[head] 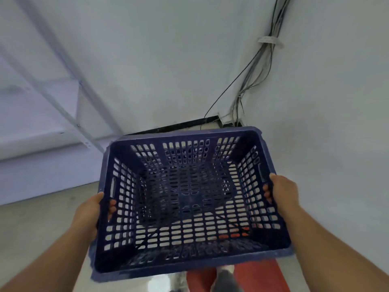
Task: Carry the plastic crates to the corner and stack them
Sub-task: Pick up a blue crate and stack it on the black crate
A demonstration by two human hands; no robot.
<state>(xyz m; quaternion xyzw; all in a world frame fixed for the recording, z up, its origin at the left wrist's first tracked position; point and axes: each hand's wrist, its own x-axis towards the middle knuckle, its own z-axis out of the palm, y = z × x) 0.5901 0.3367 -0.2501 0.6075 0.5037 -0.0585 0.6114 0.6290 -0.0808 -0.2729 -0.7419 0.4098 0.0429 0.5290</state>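
- Between both hands, the blue plastic crate [190, 199] is held off the floor, empty, facing the corner [223, 121] where cables [255, 66] run down the wall.
- Left hand [89, 213] and right hand [283, 193] grip opposite side walls, fingers [111, 207] hooked through the slots.
- Step in hand: the carry, judging by the lifted crate.
- Next, probably: close on the corner and lower it level; no stack is visible yet.

White walls [168, 60], cable bundle [263, 60], concrete floor [42, 224]

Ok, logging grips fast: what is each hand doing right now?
Left hand: closed on the left side of the blue crate.
Right hand: closed on the crate's right side.
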